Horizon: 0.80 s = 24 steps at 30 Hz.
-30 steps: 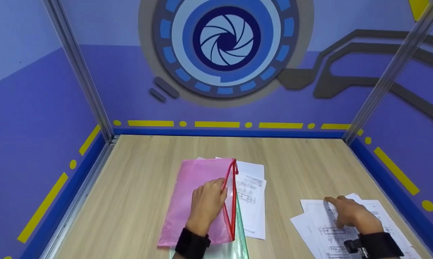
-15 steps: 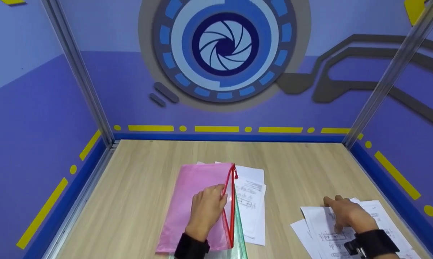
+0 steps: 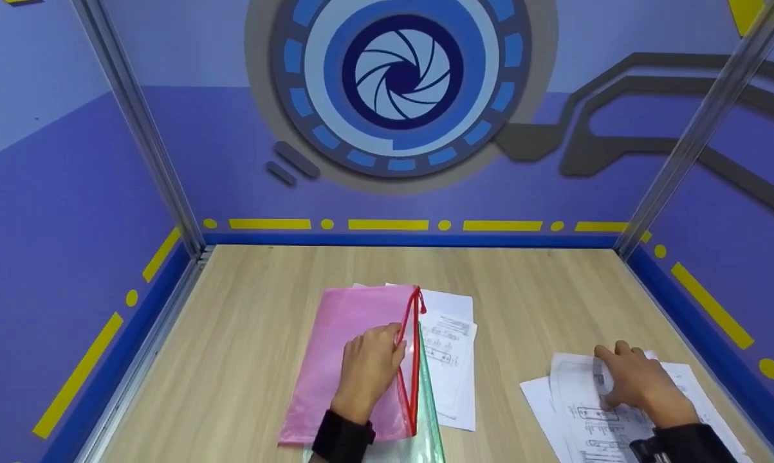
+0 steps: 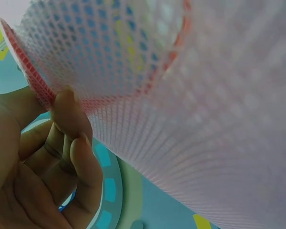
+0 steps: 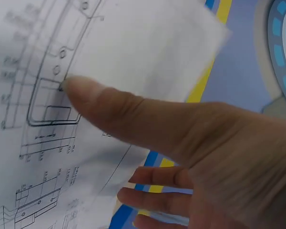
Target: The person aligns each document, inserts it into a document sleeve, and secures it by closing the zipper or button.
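My left hand (image 3: 370, 363) pinches the red zipper edge of a pink mesh zip pouch (image 3: 338, 334), holding its mouth apart. In the left wrist view, thumb and forefinger meet on the red trim (image 4: 35, 83), and the pink mesh (image 4: 190, 143) spreads to the right. At the right of the table, my right hand (image 3: 641, 382) holds a printed sheet of paper (image 3: 586, 399) by its far part, which curls upward. Up close in the right wrist view, the thumb (image 5: 128, 112) lies across the sheet's line drawings (image 5: 52, 90), with the other fingers (image 5: 157, 200) beyond its edge.
Under the pink pouch lies a green pouch (image 3: 430, 424). Other printed papers (image 3: 454, 379) stick out to its right. More sheets (image 3: 538, 402) lie beneath the one at my right hand. Purple panels (image 3: 387, 199) and metal posts (image 3: 145, 128) bound the wooden table (image 3: 245, 289).
My right hand has shifted slightly right, and the top sheet's far edge now curls up with it. My left hand keeps its place on the pink pouch.
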Motion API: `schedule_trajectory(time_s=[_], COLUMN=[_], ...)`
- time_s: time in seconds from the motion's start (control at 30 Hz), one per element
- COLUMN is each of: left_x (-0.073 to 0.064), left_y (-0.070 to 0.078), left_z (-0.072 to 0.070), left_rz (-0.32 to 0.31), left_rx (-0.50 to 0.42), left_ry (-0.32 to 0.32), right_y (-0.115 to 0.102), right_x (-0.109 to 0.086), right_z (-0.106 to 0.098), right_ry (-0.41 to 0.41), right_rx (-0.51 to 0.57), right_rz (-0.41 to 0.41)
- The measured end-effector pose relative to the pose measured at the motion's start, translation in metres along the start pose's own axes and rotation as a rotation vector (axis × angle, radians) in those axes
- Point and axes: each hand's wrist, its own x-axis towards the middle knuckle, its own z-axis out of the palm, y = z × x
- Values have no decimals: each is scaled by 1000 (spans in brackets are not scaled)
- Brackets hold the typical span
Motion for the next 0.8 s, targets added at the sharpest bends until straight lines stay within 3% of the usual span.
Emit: schedule_trajectory(time_s=[0.3,0.57,0.8], left_x=[2,1,2], left_y=[-1,-4,-6], left_z=[3,5,1], left_rz=[-4,8,1], left_rx=[-10,5,9], left_ry=[-8,6,32], right_y=[22,27,33], right_x=[-9,-6,-4], right_z=[7,7,9], right_ry=[0,-81,13], right_rx=[66,168,129], right_rz=[49,57,-11])
